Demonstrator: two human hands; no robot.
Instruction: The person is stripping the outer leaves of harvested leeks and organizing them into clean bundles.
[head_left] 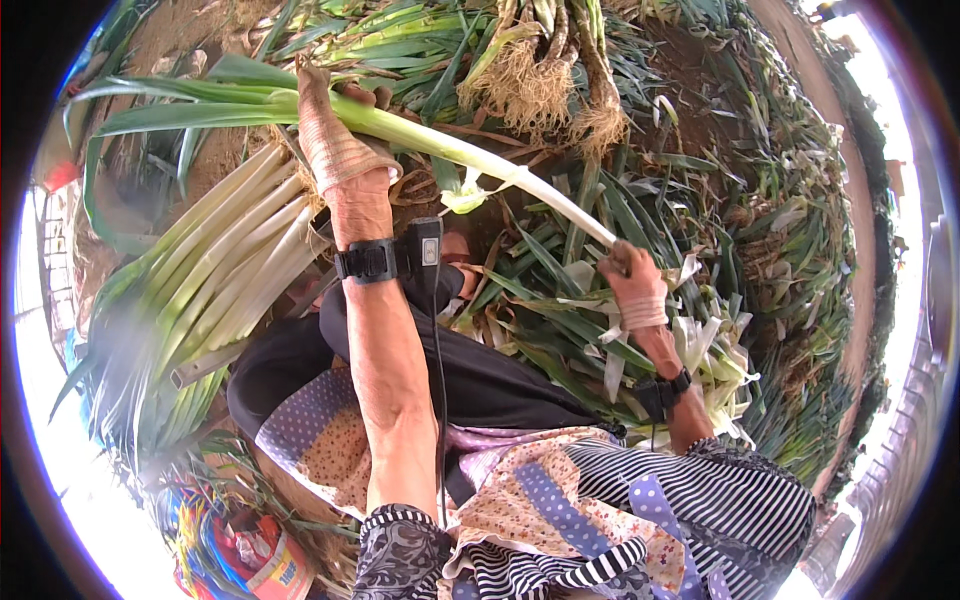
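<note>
Left hand [328,120] grips the leek [450,150], right hand [634,280] its white end: likely peeling; next probably needs stripping the peel [464,197] between them.

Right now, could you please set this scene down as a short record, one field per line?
Held thing: a long white-and-green leek-like stalk, slanting down to the right
Left hand: wrapped in beige cloth, closed around its green upper part
Right hand: closed at its white lower end
Left side: a row of pale-stemmed, green-leaved stalks
Top: tangled, stringy tan roots
Near right hand: loose green and whitish leaves
</note>
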